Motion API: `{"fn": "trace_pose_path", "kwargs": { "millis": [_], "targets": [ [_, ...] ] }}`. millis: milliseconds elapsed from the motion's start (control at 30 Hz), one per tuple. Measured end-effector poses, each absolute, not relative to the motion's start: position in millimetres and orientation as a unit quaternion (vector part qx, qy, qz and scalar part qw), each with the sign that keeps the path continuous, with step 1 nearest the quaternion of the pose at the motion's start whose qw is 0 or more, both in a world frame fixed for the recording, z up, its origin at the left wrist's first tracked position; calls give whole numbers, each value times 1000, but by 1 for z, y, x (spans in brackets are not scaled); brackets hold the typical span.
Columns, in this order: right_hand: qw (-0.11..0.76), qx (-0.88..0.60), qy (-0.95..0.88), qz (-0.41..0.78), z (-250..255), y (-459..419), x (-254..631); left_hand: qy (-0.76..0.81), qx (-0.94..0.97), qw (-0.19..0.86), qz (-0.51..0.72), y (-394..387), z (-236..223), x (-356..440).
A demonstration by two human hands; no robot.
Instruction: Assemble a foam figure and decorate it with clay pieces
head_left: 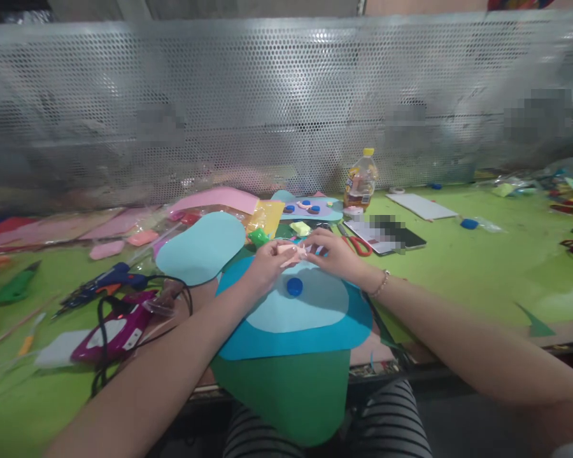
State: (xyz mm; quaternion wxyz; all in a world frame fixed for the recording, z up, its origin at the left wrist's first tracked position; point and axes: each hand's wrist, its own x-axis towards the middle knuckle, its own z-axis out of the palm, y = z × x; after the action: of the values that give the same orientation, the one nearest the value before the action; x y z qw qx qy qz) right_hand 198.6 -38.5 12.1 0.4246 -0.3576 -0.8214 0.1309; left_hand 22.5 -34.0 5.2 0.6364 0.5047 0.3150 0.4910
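Observation:
My left hand (268, 262) grips a small pale pink piece (291, 256), perhaps soft clay in clear wrapping; I cannot tell for sure. The fingertips of my right hand (333, 252) pinch the same piece at its right end. Just below both hands, a round dark blue disc (295, 287) lies on a light blue paper shape (286, 315). Under that is a larger, darker blue sheet (267, 346), and a green sheet (291, 388) hangs over the table's front edge. A green wrapped lump (258, 238) rests beyond my left hand.
At left lie a blue glue gun (107, 280), a purple power strip (117, 331) with black cords, and a light blue oval (203, 248). Red-handled scissors (360, 246), a tablet-like item (386, 234) and a yellow-capped bottle (361, 181) are beyond my right hand. A perforated metal panel (248, 108) closes the back.

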Motion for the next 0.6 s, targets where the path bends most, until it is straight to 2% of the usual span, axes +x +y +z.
{"fn": "trace_pose_path", "kwargs": {
  "millis": [200,600],
  "targets": [
    [425,-366,-817,136,9,-40,196,340,524,597,503,-27,2,23],
    [381,-407,-822,115,13,-40,196,349,510,615,490,-28,-4,24]
  ]
}}
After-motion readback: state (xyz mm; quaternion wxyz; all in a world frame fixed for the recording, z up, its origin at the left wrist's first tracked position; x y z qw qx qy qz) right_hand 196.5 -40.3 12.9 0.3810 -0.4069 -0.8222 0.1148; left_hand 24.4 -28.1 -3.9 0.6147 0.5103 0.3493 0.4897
